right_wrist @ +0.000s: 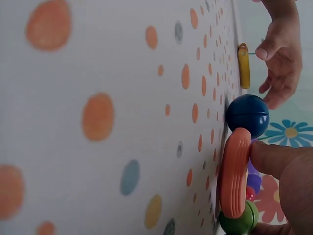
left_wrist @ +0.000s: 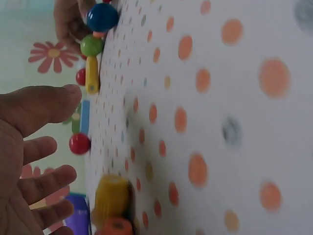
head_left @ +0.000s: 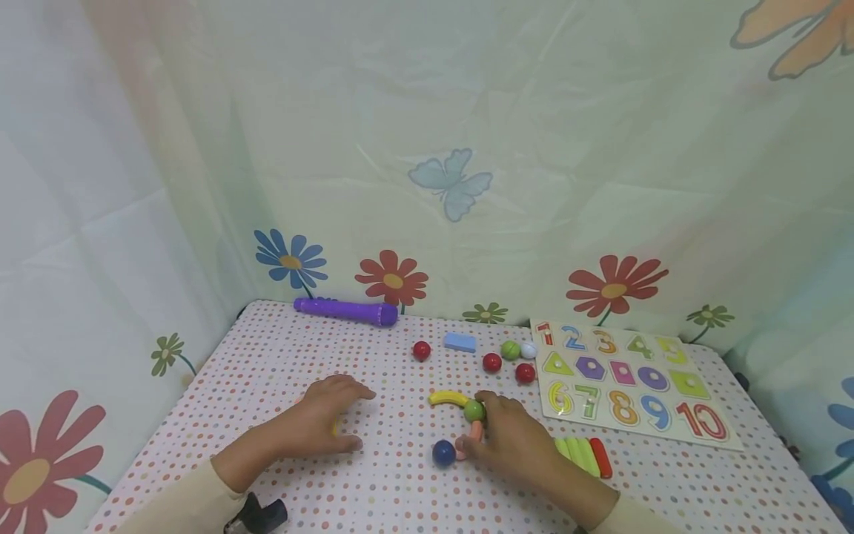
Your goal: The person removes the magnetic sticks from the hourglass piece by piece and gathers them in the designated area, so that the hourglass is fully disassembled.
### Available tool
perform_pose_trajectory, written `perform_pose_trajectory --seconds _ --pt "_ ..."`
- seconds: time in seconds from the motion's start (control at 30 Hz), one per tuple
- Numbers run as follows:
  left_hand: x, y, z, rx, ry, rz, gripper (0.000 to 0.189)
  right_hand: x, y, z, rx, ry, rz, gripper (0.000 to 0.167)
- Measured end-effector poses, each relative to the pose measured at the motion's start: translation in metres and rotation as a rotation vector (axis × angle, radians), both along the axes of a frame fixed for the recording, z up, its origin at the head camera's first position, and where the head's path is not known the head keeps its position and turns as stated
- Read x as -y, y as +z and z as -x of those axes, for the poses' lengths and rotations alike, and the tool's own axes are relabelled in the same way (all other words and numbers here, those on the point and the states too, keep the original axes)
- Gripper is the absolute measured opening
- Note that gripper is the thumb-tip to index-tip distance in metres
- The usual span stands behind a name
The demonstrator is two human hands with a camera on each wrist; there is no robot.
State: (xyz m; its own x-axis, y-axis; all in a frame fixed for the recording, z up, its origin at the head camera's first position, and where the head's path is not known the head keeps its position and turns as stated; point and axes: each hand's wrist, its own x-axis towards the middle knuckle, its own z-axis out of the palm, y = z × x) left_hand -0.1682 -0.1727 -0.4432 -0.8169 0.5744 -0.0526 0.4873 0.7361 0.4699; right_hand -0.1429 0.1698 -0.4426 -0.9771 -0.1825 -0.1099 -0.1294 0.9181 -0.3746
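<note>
My right hand (head_left: 512, 437) is low over the table, its thumb against a ribbed orange curved toy piece (right_wrist: 234, 174) and its fingers around that piece's far end, by a green ball (head_left: 474, 411). A dark blue ball (head_left: 443, 453) lies at the orange piece's near end. From the green ball, a yellow curved piece (head_left: 447, 398) extends to the left. My left hand (head_left: 313, 423) is held over the table with fingers spread and nothing in its grasp. Beneath it, mostly hidden in the head view, are a yellow piece (left_wrist: 112, 196) and an orange piece (left_wrist: 117, 226).
Behind the hands lie red balls (head_left: 421, 351), a light blue block (head_left: 460, 342), another green ball (head_left: 510, 350) and a white ball (head_left: 528, 350). A purple toy microphone (head_left: 347, 311) rests along the back edge. A number puzzle board (head_left: 548, 356) and green-and-red sticks (head_left: 587, 455) are at right.
</note>
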Motion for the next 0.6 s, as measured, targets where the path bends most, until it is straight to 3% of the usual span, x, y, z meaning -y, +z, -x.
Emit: perform_pose_trajectory --seconds 0.13,0.37,0.6 --pt "-0.016 0.001 0.001 0.004 -0.046 -0.003 0.064 0.002 -0.001 0.002 -0.002 0.054 0.037 0.079" --pt "-0.037 -0.003 0.003 -0.002 -0.122 -0.006 0.057 0.005 0.000 0.006 0.067 0.252 0.113 0.074" --pt "-0.055 -0.005 0.001 0.009 -0.208 -0.022 0.058 0.003 0.001 0.008 0.094 0.337 0.105 0.064"
